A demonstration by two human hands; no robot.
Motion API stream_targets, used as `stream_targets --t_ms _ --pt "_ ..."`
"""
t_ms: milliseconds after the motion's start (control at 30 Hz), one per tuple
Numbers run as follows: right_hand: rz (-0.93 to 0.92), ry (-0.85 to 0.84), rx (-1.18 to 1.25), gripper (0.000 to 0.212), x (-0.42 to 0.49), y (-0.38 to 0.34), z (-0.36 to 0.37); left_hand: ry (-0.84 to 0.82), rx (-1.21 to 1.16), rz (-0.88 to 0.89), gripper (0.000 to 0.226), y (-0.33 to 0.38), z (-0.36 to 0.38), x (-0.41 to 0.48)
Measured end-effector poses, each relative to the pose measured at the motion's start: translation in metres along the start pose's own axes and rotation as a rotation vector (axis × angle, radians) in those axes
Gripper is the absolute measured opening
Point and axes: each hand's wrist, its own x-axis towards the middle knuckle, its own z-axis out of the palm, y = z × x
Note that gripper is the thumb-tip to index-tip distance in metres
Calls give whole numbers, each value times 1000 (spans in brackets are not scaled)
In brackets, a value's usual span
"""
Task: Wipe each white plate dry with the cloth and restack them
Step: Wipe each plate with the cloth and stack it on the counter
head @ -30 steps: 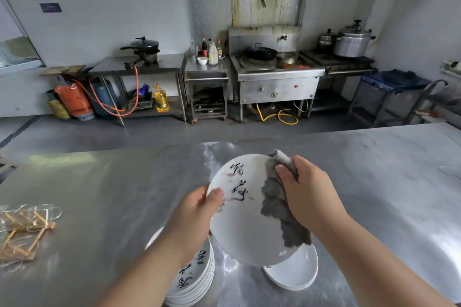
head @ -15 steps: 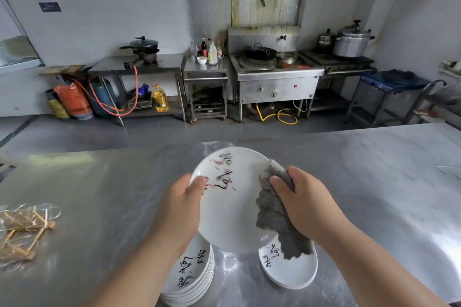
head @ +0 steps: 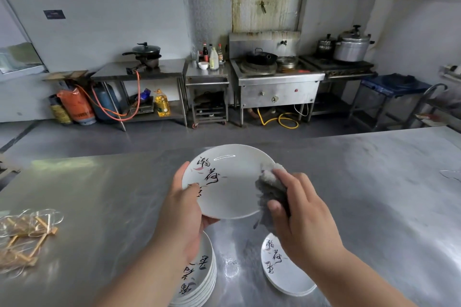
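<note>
A white plate (head: 230, 188) with black brush writing is held above the steel table, its face tilted toward me. My left hand (head: 182, 212) grips its left rim, thumb on the face. My right hand (head: 299, 217) holds a grey cloth (head: 270, 188) bunched against the plate's right edge. Below my left arm stands a tall stack of white plates (head: 199, 279). A low stack of white plates (head: 287, 274) lies under my right wrist, partly hidden.
The steel table (head: 374, 194) spreads wide around the plates. A heap of clear wrappers with wooden sticks (head: 25, 237) lies at its left edge. Beyond the table's far edge are the kitchen floor, a stove and metal counters.
The plate has tipped flatter and risen, its written side now facing me more. My right hand slid the cloth down along the plate's right edge. The right-hand stack shows more.
</note>
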Motion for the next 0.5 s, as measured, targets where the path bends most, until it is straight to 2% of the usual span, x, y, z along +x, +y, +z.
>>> stream_targets --t_ms 67,167,267,300,333,367,400,433,500 --pt "-154 113 -78 54 6 0 -2 -101 -66 -79 53 9 2 -1" --pt "-285 268 -112 69 24 -2 -11 -249 -121 -166 48 27 1 -8" --pt "-347 283 -21 71 38 -9 -18 -334 -15 -179 26 36 -2 -15" --pt "-310 271 31 63 41 -13 -19 -328 72 -160 35 33 -4 -15" --pt "-239 264 76 50 42 -16 -21 -305 152 -129 54 28 -5 -15" --pt "-132 257 111 36 43 -17 -21 -288 213 -96 75 23 -6 -15" --pt "-10 236 150 30 44 -18 -21 -271 260 -57 89 17 -6 -17" --pt "104 203 193 33 45 -19 -20 -274 284 -5 92 11 -6 -21" --pt "280 143 263 41 49 -18 -18 -321 318 100 82 3 -7 -29"
